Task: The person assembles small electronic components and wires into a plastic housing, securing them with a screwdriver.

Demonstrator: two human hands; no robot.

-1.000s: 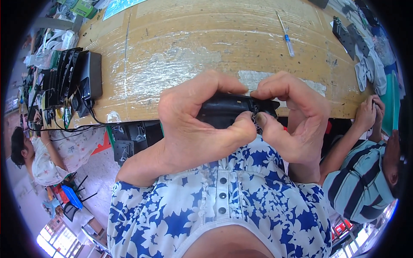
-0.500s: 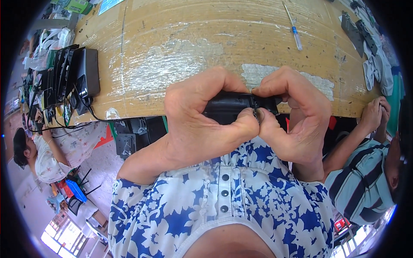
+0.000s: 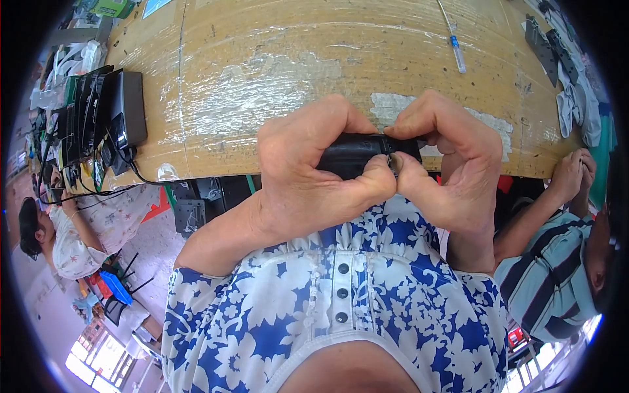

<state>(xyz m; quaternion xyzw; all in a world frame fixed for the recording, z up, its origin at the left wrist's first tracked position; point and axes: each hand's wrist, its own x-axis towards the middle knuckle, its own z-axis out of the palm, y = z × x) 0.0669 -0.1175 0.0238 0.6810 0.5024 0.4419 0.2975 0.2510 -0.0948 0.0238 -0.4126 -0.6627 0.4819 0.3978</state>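
Observation:
A black plastic part (image 3: 347,154) with a rounded, glossy body is held between my hands, just off the table's near edge. My left hand (image 3: 314,167) grips its left portion, thumb along the near side and bent fingers at the far side. My right hand (image 3: 452,164) pinches the right end the same way. Both thumb tips nearly meet at a narrow seam in the middle, where a small metallic-looking bit shows. The fingers cover much of the part, so its exact kind cannot be told.
A screwdriver (image 3: 457,54) with a clear and blue handle lies on the film-covered table (image 3: 262,39). Black housings (image 3: 131,108) with cables stand at the left edge. Dark plates (image 3: 550,49) and white gloves (image 3: 570,105) lie far right. Co-workers (image 3: 557,262) sit on both sides.
Both hands still hold the black part. It has tilted slightly, and my left hand has shifted a little to the right. The view has moved slightly, too.

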